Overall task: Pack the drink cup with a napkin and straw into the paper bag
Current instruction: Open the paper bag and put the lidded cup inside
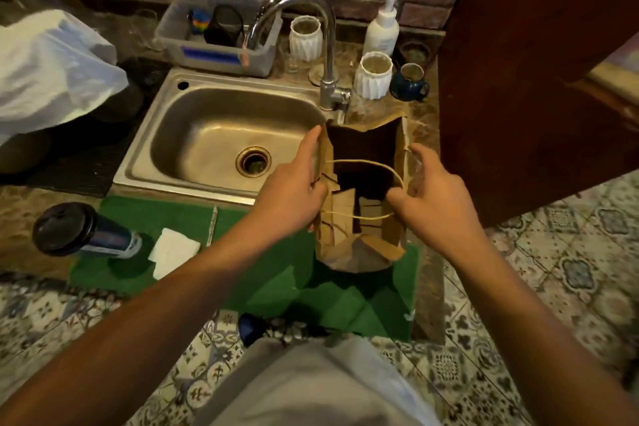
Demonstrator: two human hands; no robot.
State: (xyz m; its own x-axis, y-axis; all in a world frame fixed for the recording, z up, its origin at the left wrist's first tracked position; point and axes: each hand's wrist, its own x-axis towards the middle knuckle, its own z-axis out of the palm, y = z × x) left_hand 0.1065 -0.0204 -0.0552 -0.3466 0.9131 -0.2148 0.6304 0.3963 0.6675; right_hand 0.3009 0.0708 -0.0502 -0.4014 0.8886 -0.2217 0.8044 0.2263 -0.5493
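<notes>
A brown paper bag with twine handles stands upright on the green mat, its mouth spread wide and dark inside. My left hand grips the bag's left wall, index finger stretched along its rim. My right hand holds the right wall near the handle. The drink cup, dark with a black lid, stands at the mat's left end. A folded white napkin lies beside the cup. The wrapped straw lies just right of the napkin.
A steel sink with a tall faucet sits behind the mat. White ribbed cups, a blue mug, a pump bottle and a plastic bin line the brick wall. A white plastic bag hangs left; a wooden panel stands right.
</notes>
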